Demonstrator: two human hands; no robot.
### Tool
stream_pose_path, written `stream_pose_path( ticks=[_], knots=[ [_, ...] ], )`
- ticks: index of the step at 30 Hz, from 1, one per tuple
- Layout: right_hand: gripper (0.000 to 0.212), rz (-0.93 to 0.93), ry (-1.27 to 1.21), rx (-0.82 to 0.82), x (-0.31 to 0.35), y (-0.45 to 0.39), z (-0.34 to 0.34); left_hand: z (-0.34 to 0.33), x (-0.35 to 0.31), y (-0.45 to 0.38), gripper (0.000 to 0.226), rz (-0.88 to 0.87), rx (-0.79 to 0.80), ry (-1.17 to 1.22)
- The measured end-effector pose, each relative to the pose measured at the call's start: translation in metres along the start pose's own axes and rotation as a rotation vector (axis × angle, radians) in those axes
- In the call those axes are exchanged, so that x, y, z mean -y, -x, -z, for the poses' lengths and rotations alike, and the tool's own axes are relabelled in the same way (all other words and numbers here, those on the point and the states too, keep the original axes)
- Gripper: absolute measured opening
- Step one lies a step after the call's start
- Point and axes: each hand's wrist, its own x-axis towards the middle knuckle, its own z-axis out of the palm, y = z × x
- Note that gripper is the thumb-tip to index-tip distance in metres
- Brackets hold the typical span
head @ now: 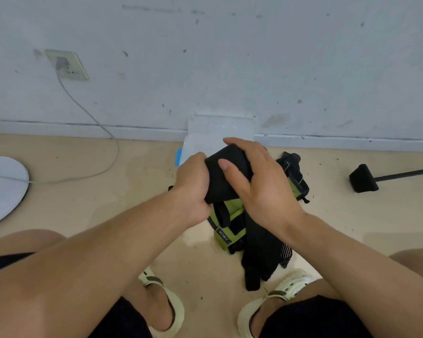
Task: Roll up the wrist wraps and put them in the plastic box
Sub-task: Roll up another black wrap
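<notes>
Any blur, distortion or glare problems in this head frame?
Head view: soft, even light, no hard shadows; wide-angle bending curves the skirting line; slight softness overall; the translucent plastic box washes out against the pale wall; both hands' grip on the black wrist wrap stays readable.

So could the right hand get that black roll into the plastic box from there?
Probably yes. The right hand grips the black wrap just in front of the plastic box, whose lid stands open against the wall; nothing visible lies between.
</notes>
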Motion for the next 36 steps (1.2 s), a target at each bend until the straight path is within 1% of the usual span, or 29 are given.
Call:
stream_pose_path(
  ticks=[5,6,9,12,15,18,21,22,25,27,29,30,31,32,34,35,36],
  knots=[
    [0.033,-0.152,-0.226,0.07,0.009,-0.005,-0.005,0.006,-0.003,0.0,0.026,-0.085,-0.106,0.002],
    [0.035,-0.192,-0.284,0.087,0.01,-0.006,-0.007,0.009,-0.003,-0.001,0.026,-0.095,-0.125,0.005],
    [0.055,-0.319,-0.457,0.105,0.009,-0.01,-0.009,0.015,-0.001,-0.004,0.027,-0.103,-0.153,0.049],
    [0.062,-0.335,-0.464,0.1,0.008,-0.011,-0.011,0.021,0.0,-0.007,0.029,-0.083,-0.083,0.038],
    [0.064,-0.311,-0.377,0.065,0.008,-0.014,-0.012,0.028,-0.001,-0.011,0.031,-0.094,-0.016,-0.044],
    [0.06,-0.287,-0.319,0.05,0.009,-0.017,-0.013,0.034,-0.005,-0.011,0.034,-0.115,0.0,-0.066],
    [0.052,-0.268,-0.234,0.077,0.015,-0.015,-0.016,0.037,-0.002,-0.011,0.038,-0.087,0.014,0.0],
    [0.052,-0.283,-0.249,0.107,0.017,-0.015,-0.018,0.038,0.0,-0.01,0.039,-0.068,0.018,0.027],
    [0.055,-0.357,-0.41,0.176,0.017,-0.017,-0.016,0.039,0.002,-0.01,0.039,-0.028,0.033,0.048],
    [0.051,-0.383,-0.492,0.166,0.017,-0.018,-0.009,0.04,0.002,-0.012,0.036,-0.076,0.038,-0.05],
    [0.046,-0.405,-0.555,0.175,0.016,-0.02,0.002,0.041,-0.002,-0.015,0.036,-0.216,0.03,-0.297],
    [0.048,-0.413,-0.554,0.187,0.015,-0.021,0.008,0.042,-0.004,-0.017,0.038,-0.309,0.04,-0.421],
    [0.052,-0.412,-0.52,0.195,0.013,-0.022,0.012,0.041,-0.006,-0.016,0.038,-0.37,0.075,-0.49],
    [0.059,-0.4,-0.454,0.189,0.012,-0.022,0.015,0.039,-0.009,-0.011,0.038,-0.39,0.144,-0.504],
    [0.077,-0.336,-0.29,0.15,0.012,-0.018,0.015,0.036,-0.007,-0.007,0.04,-0.35,0.325,-0.511],
    [0.085,-0.288,-0.227,0.139,0.012,-0.014,0.012,0.034,-0.003,-0.008,0.04,-0.353,0.381,-0.529],
    [0.092,-0.244,-0.182,0.141,0.012,-0.009,0.008,0.032,0.002,-0.01,0.042,-0.359,0.382,-0.516]
  ],
)
